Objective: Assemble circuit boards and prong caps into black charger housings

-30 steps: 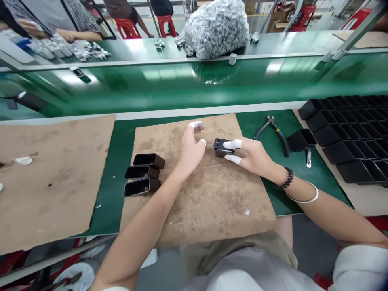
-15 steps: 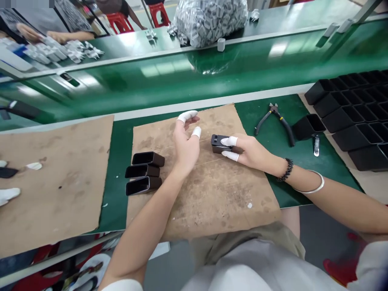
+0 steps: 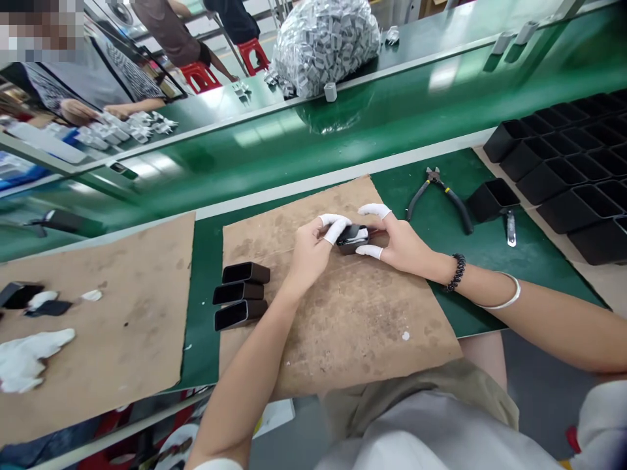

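A small black plastic box (image 3: 353, 249) stands on the cardboard mat, between my two hands. My left hand (image 3: 311, 251), with white finger cots on its thumb and forefinger, pinches a black flat piece at the top of the box. Something white or light grey shows at the box's top, partly hidden. My right hand (image 3: 404, 243) holds the box from the right, its white-cotted thumb against the near side and other fingers behind. Its cotted forefinger is lifted away. Left of my left hand, three open black cases (image 3: 240, 292) lie in a row.
Diagonal pliers (image 3: 460, 209), a single black case (image 3: 494, 198) and a nail clipper (image 3: 511, 228) lie to the right. Rows of black cases (image 3: 558, 173) stand beyond. A bag of grey parts (image 3: 326, 49) sits behind the green conveyor (image 3: 235, 163). Co-worker's hands (image 3: 81, 111) are at far left.
My left hand has moved right and down to the box and closed on the black piece at its top. My right forefinger has lifted off the box. The view has shifted slightly.
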